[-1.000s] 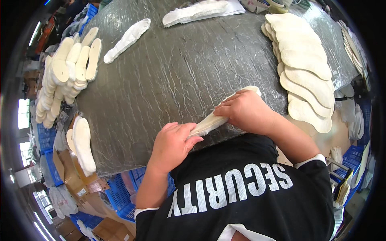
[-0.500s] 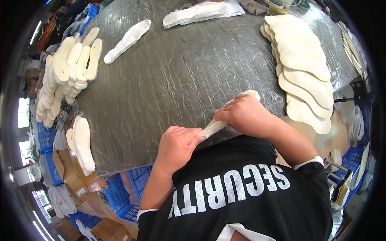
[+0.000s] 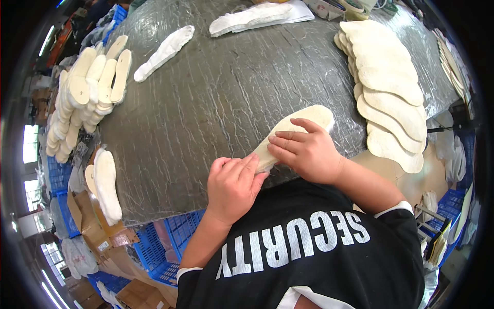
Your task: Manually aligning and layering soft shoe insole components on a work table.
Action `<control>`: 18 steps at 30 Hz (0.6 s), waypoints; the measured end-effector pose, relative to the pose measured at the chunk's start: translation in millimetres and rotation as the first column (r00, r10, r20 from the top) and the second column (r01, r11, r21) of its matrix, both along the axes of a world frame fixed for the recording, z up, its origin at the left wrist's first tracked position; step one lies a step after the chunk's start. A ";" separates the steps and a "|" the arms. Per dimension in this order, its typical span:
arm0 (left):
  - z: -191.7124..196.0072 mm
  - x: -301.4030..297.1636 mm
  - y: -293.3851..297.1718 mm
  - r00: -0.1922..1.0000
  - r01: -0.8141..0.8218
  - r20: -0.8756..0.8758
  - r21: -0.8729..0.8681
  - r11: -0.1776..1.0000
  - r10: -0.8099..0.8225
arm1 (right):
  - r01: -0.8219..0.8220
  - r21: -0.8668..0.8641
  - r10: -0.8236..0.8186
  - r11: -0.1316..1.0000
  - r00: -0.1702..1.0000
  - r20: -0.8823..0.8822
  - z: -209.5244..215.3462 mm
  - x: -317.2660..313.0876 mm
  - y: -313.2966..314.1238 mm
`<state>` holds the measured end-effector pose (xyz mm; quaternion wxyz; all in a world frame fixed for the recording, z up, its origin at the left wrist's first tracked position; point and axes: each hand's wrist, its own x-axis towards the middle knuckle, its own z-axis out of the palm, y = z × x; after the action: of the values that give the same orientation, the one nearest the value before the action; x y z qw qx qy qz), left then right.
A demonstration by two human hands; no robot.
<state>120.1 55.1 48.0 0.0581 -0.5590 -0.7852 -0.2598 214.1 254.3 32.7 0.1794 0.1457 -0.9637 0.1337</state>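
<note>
A cream-coloured insole (image 3: 307, 116) lies slantwise at the table's near edge, its flat face up and its wide end pointing away to the right. My left hand (image 3: 232, 184) grips the narrow end, fingers on top and thumb at the near side. Across the middle of the insole rests my right hand (image 3: 309, 153), its fingers spread and lying on the surface; its thumb is hidden. Under my hands, part of the insole is covered.
A fanned stack of cream insoles (image 3: 388, 85) stands on the right. At the left is a heap of fluffy-edged insoles (image 3: 80, 90). Single white fluffy insoles lie at the far left (image 3: 164, 53), far middle (image 3: 249, 19) and near left edge (image 3: 107, 185). Blue crates (image 3: 157, 252) stand below the table.
The insole has turned from edge-on to flat face up. My right hand has loosened from a grip to spread fingers; my left hand has shifted slightly nearer to me.
</note>
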 end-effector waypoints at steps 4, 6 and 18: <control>-4.3 1.6 0.6 0.998 -0.007 -0.061 0.055 0.998 0.010 | 0.017 0.011 -0.015 1.000 0.994 -0.106 7.2 -2.0 -2.6; -8.8 -0.6 -1.0 0.992 -0.046 -0.118 0.062 0.997 0.053 | 0.043 -0.080 -0.059 0.996 0.976 -0.212 13.5 0.5 -2.6; -23.5 8.1 13.9 0.990 -0.121 0.076 0.061 0.991 0.116 | 0.465 -0.666 0.274 -0.583 0.885 0.377 -55.7 -15.4 -47.9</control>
<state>128.2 69.0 24.5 0.0635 -0.4994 -0.8097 -0.3015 198.7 206.4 -23.0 0.0153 -0.2402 -0.3277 0.9136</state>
